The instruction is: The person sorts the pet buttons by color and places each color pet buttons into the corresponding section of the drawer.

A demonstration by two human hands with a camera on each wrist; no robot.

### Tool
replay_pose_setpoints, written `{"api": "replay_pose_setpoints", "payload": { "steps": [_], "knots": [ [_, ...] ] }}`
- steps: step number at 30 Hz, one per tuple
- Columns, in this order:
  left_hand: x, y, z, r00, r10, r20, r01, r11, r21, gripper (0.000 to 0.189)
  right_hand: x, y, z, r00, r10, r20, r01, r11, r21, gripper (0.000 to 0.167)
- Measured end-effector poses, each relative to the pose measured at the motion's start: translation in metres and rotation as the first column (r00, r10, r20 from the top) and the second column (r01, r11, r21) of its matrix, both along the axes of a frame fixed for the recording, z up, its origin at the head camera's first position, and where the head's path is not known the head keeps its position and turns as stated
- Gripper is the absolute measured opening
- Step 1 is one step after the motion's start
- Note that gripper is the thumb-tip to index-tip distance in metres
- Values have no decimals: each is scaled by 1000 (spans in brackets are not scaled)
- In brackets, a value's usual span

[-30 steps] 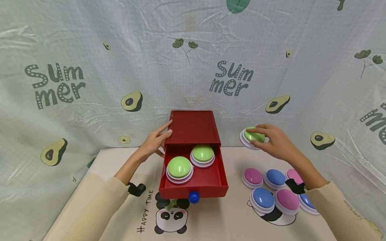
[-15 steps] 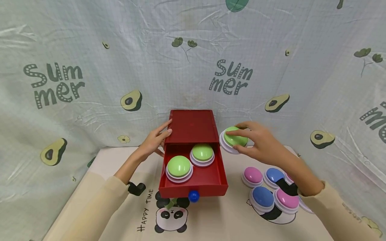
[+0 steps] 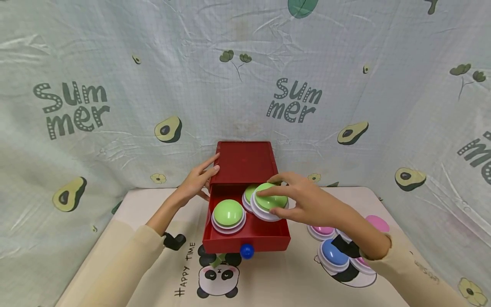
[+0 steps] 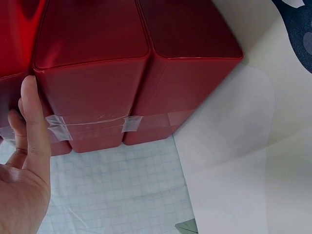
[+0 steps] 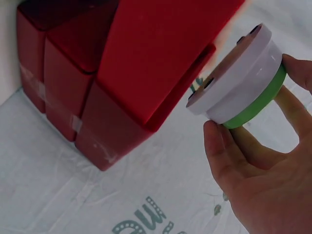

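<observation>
My right hand (image 3: 303,198) grips a green-topped push button (image 3: 270,200) with a white base, above the right side of the pulled-out red drawer (image 3: 264,243). In the right wrist view the fingertips pinch the rim of its green dome (image 5: 256,105), and the base is tilted. Inside the drawer, one green button (image 3: 228,213) sits at the front left. Another green button (image 3: 248,196) behind it is partly hidden by the held one. My left hand (image 3: 193,183) rests, fingers extended, against the left side of the red drawer cabinet (image 3: 245,162).
Pink and blue buttons, such as a blue button (image 3: 333,252), lie on the table right of the cabinet, partly covered by my right arm. A blue knob (image 3: 247,251) sticks out from the drawer front. A printed curtain (image 3: 245,106) hangs close behind the cabinet.
My right hand has carried the green button leftward and down, from beside the curtain to over the open drawer. The left hand keeps its place on the cabinet.
</observation>
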State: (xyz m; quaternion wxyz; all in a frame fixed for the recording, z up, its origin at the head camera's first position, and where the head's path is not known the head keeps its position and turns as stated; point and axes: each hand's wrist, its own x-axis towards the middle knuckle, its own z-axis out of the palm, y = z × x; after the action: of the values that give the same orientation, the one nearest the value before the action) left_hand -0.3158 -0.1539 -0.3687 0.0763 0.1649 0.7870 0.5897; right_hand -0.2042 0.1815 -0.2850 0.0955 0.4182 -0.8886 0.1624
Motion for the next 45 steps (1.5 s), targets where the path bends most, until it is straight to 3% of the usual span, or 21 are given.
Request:
{"api": "replay_pose_setpoints", "payload": {
  "steps": [8,19,37,45],
  "knots": [
    [0,0,-2,1000,4,1,-4,1000,1,60,-4,-10,-6,992,67,103,-74,995,64,38],
    [0,1,0,1000,7,5,-7,1000,-6,61,-13,-13,-13,964,75,254,-109,987,121,37],
    [-2,0,1,1000,1,-4,-1,1000,-10,61,-16,-14,-22,971,89,223,-113,989,98,33],
    [-1,0,0,1000,4,-6,-4,1000,-18,60,-18,-14,-20,971,97,220,-127,984,126,41]
  ]
}}
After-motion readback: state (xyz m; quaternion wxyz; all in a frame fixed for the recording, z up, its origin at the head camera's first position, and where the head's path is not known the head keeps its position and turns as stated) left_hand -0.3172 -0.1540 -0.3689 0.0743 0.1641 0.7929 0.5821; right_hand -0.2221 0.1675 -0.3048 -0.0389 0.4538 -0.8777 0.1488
